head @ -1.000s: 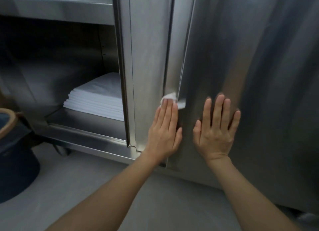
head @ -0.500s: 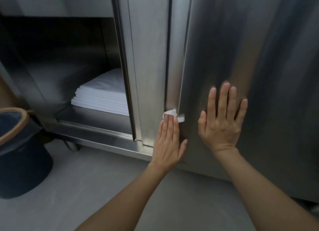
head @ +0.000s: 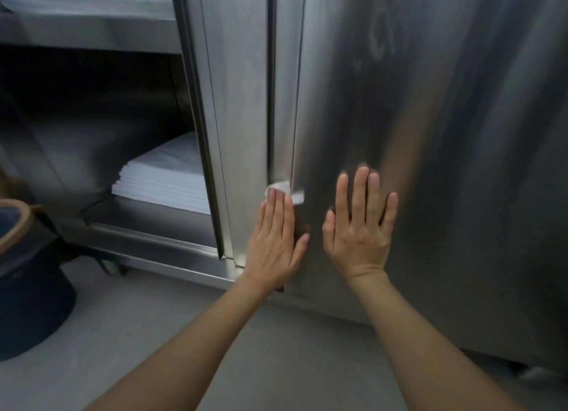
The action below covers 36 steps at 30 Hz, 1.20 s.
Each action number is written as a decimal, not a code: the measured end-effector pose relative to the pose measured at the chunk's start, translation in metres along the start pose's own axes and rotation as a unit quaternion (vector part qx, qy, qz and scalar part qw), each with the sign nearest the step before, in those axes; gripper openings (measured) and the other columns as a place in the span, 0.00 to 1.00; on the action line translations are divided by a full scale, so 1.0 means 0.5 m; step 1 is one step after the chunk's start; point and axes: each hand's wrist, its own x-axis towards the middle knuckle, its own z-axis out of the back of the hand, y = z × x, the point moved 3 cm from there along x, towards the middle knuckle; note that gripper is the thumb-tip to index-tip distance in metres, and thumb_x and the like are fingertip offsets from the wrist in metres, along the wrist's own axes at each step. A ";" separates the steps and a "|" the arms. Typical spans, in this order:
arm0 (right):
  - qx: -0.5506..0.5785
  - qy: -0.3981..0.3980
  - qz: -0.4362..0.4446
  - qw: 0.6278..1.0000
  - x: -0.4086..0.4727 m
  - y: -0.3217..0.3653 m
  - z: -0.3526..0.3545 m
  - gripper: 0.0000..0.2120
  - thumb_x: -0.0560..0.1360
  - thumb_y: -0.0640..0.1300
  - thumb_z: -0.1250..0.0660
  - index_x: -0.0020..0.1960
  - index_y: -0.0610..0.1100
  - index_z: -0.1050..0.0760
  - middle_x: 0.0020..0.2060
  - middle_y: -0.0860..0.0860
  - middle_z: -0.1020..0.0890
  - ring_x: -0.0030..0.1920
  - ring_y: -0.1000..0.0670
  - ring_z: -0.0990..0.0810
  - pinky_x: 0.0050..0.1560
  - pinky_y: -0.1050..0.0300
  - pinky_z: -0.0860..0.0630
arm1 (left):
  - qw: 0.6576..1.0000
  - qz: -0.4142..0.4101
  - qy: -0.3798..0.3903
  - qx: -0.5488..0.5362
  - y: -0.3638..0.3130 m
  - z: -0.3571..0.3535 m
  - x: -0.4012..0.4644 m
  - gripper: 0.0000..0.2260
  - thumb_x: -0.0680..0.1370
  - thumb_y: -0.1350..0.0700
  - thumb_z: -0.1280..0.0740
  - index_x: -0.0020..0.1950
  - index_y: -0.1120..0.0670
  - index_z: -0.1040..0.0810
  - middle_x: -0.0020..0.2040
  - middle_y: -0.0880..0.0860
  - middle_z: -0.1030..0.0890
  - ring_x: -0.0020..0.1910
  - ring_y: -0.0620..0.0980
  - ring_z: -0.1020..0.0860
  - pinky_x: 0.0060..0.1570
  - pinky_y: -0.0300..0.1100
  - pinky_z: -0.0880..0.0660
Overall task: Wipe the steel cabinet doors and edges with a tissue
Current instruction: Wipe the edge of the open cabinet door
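Note:
A brushed steel cabinet door (head: pixel 445 118) fills the right half of the view. Its left vertical edge (head: pixel 284 103) meets a narrower steel panel (head: pixel 242 103). My left hand (head: pixel 275 241) lies flat with straight fingers, pressing a small white tissue (head: pixel 284 189) against the lower part of that edge. Only the tissue's top shows above my fingertips. My right hand (head: pixel 361 223) rests flat on the door face just right of the edge, fingers spread and straight.
The cabinet's left side stands open, with a stack of white folded sheets (head: pixel 163 177) on the lower shelf (head: pixel 138 220). A dark round bin (head: pixel 24 272) with a tan rim sits on the grey floor (head: pixel 184 318) at the left.
My left hand and the tissue slid down the door edge, then held near the same low spot. My right hand stayed flat on the door. The view shifted slightly.

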 end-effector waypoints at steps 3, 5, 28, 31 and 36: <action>0.000 0.004 0.002 1.000 0.000 -0.001 -0.001 0.31 0.81 0.49 0.48 0.81 0.41 0.51 0.80 0.42 0.55 0.80 0.44 0.54 0.79 0.42 0.56 | 1.000 -0.005 -0.017 -0.005 -0.002 0.019 0.045 0.30 0.85 0.45 0.56 0.79 0.61 0.64 0.80 0.57 0.65 0.80 0.55 0.61 0.78 0.48 0.60; -0.001 0.001 0.000 1.000 -0.002 -0.001 -0.001 0.31 0.81 0.49 0.47 0.81 0.41 0.50 0.80 0.42 0.54 0.80 0.44 0.54 0.79 0.42 0.55 | 1.000 -0.020 0.012 0.001 -0.003 0.004 -0.007 0.30 0.85 0.45 0.55 0.79 0.61 0.63 0.80 0.58 0.65 0.80 0.56 0.60 0.78 0.48 0.59; -0.004 0.009 0.006 1.000 -0.005 -0.001 -0.004 0.31 0.81 0.49 0.47 0.81 0.41 0.49 0.80 0.41 0.52 0.80 0.43 0.53 0.78 0.40 0.55 | 0.954 -0.251 -0.143 0.077 0.064 0.180 0.208 0.16 0.78 0.66 0.29 0.66 0.62 0.21 0.65 0.59 0.21 0.65 0.54 0.22 0.64 0.49 0.26; -0.012 0.017 0.003 1.000 -0.004 -0.002 -0.004 0.30 0.82 0.49 0.49 0.81 0.41 0.50 0.80 0.42 0.53 0.80 0.43 0.53 0.78 0.40 0.56 | 0.955 -0.239 -0.163 0.069 0.060 0.181 0.206 0.15 0.77 0.64 0.27 0.64 0.62 0.20 0.58 0.58 0.17 0.56 0.52 0.17 0.58 0.47 0.24; 0.003 0.035 -0.010 0.999 0.004 -0.003 0.012 0.30 0.82 0.48 0.48 0.81 0.42 0.50 0.81 0.43 0.54 0.80 0.44 0.54 0.78 0.41 0.56 | 0.971 -0.182 -0.155 -0.004 0.049 0.206 0.210 0.13 0.78 0.63 0.29 0.62 0.65 0.19 0.54 0.59 0.17 0.50 0.55 0.18 0.52 0.47 0.22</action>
